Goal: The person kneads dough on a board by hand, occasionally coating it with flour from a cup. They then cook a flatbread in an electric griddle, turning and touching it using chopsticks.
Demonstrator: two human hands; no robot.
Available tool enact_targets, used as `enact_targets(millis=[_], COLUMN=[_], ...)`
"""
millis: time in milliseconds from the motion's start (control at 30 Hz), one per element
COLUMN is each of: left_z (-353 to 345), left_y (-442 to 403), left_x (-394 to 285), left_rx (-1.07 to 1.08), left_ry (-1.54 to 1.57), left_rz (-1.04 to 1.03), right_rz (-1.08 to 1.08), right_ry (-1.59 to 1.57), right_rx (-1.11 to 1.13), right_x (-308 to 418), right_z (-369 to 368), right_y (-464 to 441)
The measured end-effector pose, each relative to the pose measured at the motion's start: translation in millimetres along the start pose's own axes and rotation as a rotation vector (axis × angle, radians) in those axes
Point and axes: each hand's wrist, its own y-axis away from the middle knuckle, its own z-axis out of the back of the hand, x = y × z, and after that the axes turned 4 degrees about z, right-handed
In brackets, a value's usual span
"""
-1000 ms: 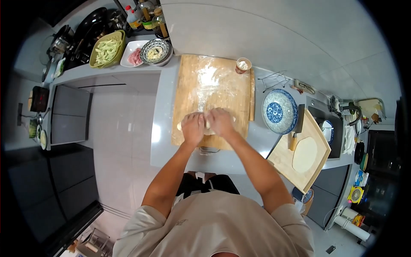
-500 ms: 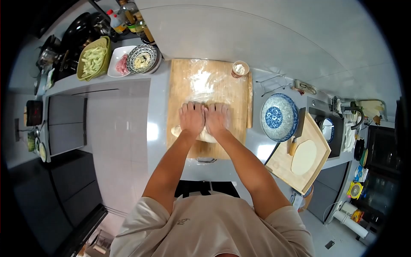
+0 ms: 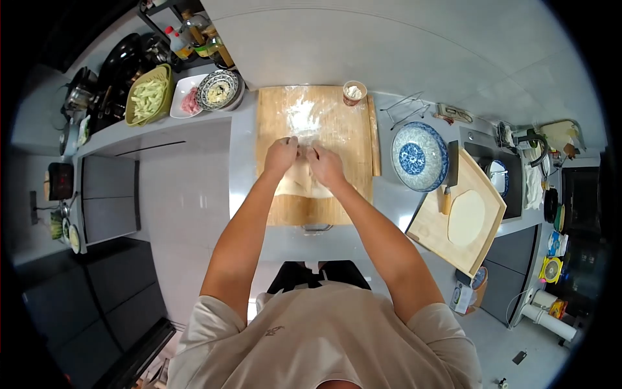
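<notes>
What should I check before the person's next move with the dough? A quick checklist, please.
1. Dough on the wooden board: ok, its near edge lies within the board.
2. Left hand and right hand at the dough: ok, both at its far part.
3. Firm grip: cannot tell, the curled fingers hide it.
4. Flour on the board: ok, a white patch beyond the hands.
5. Cleaver clear of the hands: ok, off to the right.

Smooth dough (image 3: 299, 184), floury wooden board (image 3: 346, 133)
</notes>
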Motion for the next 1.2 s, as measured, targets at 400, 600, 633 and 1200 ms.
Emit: enact_targets(millis=[400,600,633,1200], left_z=[-49.8,-34.5,-32.3,-47.3], left_y=[101.3,47.6,36.8,97.5], left_x=[52.8,25.5,20.6,-8.2], left_rx=[-0.569,-0.515,-0.515,-0.264], left_ry=[-0.598,-0.745,-0.749,-0.761], left_rz=[-0.632,-0.525,-0.522,-0.18], right_rz=[0.134,0.128,0.115,0.141], right_ry=[0.524,0.669,0.647,0.217], right_rx=[-0.161,-0.143,-0.135,-0.228], right_x=[-27.9,-32.6,-32.6,-21.4], right_z=[-39.9,-35.2,-32.2,-2.5], right_y=[82.6,24.1,12.7,49.7])
